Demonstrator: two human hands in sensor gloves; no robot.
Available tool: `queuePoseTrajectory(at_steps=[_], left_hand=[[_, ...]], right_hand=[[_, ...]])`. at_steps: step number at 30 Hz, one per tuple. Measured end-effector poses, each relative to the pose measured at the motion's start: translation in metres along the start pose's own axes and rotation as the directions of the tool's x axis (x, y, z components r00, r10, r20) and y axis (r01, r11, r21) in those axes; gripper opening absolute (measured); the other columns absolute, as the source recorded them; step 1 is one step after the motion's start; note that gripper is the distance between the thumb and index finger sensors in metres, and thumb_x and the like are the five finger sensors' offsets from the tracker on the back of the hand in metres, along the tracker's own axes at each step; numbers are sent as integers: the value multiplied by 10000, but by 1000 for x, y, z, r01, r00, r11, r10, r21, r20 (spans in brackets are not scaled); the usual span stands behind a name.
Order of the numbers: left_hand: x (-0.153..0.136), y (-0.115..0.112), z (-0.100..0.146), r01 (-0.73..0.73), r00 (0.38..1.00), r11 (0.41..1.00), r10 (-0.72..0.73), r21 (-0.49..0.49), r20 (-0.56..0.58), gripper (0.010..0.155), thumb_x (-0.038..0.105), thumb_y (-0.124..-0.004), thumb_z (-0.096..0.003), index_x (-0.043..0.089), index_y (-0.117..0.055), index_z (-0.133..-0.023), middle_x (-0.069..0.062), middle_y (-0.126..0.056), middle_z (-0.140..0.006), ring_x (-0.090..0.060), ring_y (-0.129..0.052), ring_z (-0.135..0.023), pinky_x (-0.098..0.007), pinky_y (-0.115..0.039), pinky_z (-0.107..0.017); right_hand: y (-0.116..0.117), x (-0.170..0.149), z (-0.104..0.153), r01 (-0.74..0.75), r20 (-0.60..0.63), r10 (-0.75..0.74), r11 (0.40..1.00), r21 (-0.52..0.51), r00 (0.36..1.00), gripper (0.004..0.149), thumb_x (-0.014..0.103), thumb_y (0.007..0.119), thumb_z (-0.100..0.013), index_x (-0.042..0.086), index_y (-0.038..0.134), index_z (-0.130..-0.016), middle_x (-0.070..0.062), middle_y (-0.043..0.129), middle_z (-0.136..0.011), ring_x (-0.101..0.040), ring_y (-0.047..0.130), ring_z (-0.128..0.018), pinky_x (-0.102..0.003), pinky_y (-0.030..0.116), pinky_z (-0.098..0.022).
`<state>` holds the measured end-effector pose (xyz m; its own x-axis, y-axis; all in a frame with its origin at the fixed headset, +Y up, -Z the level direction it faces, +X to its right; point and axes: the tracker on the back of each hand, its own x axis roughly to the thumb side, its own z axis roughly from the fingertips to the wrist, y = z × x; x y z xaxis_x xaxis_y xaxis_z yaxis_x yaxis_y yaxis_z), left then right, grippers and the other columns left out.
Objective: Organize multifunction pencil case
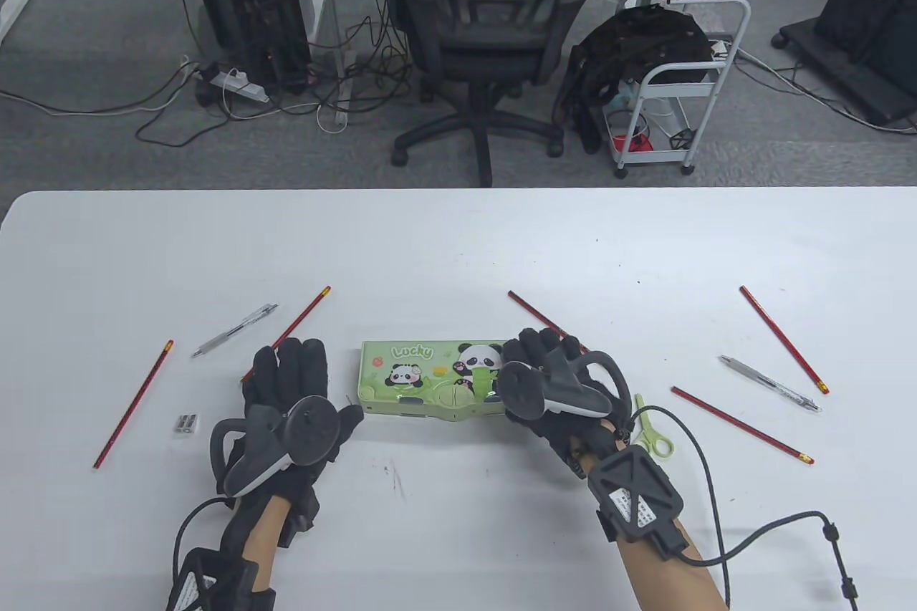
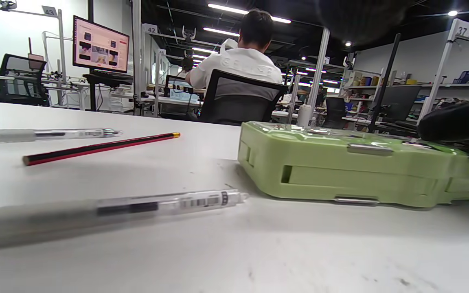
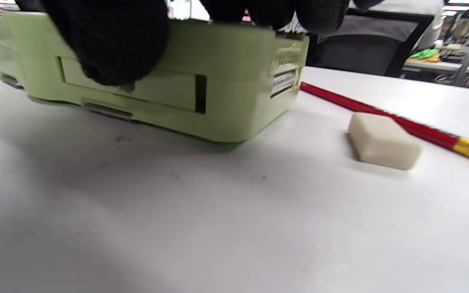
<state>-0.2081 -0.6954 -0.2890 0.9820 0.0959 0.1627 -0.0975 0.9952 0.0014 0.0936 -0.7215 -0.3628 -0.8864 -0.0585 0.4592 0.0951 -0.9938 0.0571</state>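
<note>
The green pencil case [image 1: 430, 382] lies lid-up and closed at the table's [image 1: 458, 246] centre, near edge facing the person. Right hand [image 1: 555, 389] grips its right end: fingers over the top, thumb [image 3: 112, 44] pressed on the near side wall (right wrist view shows the case's right end tipped slightly off the surface, I think, though the tilt of the cam makes that hard to judge). Left hand [image 1: 294, 396] rests flat on the table just left of the case, fingers spread and holding nothing, thumb tip almost at the case's left corner.

Nothing's packed yet. Loose items: three red pencils on the right, e.g. one far right [image 1: 783, 339], two on the left [image 1: 133, 405], a pen each side [image 1: 235, 330] [image 1: 770, 383], sharpener [image 1: 187, 423] at left, green scissors [image 1: 650, 426] near the right wrist, and an eraser [image 3: 383, 141] beside the case's right end.

Step in hand looks like steadying the case to open it. Next move probably needs the left hand to brace the left end while the right works the lid or a side drawer, w/o shoving the case into the eraser & pencil behind it.
</note>
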Motion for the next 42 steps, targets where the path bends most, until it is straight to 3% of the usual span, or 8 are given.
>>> queuePoseTrajectory(at_steps=[5,10,16,17,21,32,42], left_hand=[[21,-5,-12,2,998,1000,0,-31,57,867,495,-686,-556,70,-239,-1165,-303,-299,-1232,-635,-357,-1081,-736,-432,-709],[44,-10,-34,53,994,993,-42,-109,98,829,467,-761,-534,119,-353,-1166,-243,-391,-1244,-588,-459,-1102,-725,-495,-717],[55,-24,-68,183,978,961,-156,-209,140,877,529,-802,-470,160,-404,-1159,-199,-448,-1247,-557,-566,-1099,-712,-548,-721],[56,-29,-72,185,977,962,-158,-201,143,855,537,-801,-463,158,-456,-1147,-194,-541,-1223,-522,-682,-1062,-684,-608,-713],[60,-31,-73,281,952,957,-269,-76,143,885,608,-792,-395,159,-539,-1115,-174,-655,-1165,-498,-817,-965,-613,-752,-670],[61,-34,-67,290,943,954,-298,73,148,840,603,-754,-346,146,-662,-1045,-180,-810,-1061,-472,-939,-842,-593,-830,-585],[61,-26,-67,273,950,959,-280,70,136,805,606,-726,-341,164,-708,-1013,-158,-862,-1028,-447,-966,-824,-585,-831,-586]], right_hand=[[0,-3,7,40,-34,-41,998,-39,999,801,428,790,-451,46,490,-1088,-290,478,-1096,-546,603,-982,-644,556,-694],[3,2,9,-34,-49,32,998,-48,998,780,411,795,-457,61,495,-1086,-278,525,-1085,-517,655,-971,-621,594,-693],[5,5,8,-45,-53,42,997,-59,998,777,397,809,-450,55,505,-1077,-278,538,-1076,-508,670,-964,-605,608,-693],[5,5,8,-33,-53,30,997,-65,998,776,397,814,-447,56,511,-1075,-278,545,-1073,-507,677,-960,-600,616,-691],[4,3,8,-8,-53,4,997,-82,999,771,395,830,-434,60,538,-1065,-274,568,-1064,-502,702,-947,-585,644,-685],[3,-1,8,28,-50,-33,995,-94,998,765,391,848,-426,66,563,-1057,-267,583,-1060,-496,711,-944,-569,660,-685],[3,-12,9,103,-20,-106,987,-120,994,746,369,874,-415,70,597,-1041,-235,601,-1055,-480,723,-942,-556,675,-684]])
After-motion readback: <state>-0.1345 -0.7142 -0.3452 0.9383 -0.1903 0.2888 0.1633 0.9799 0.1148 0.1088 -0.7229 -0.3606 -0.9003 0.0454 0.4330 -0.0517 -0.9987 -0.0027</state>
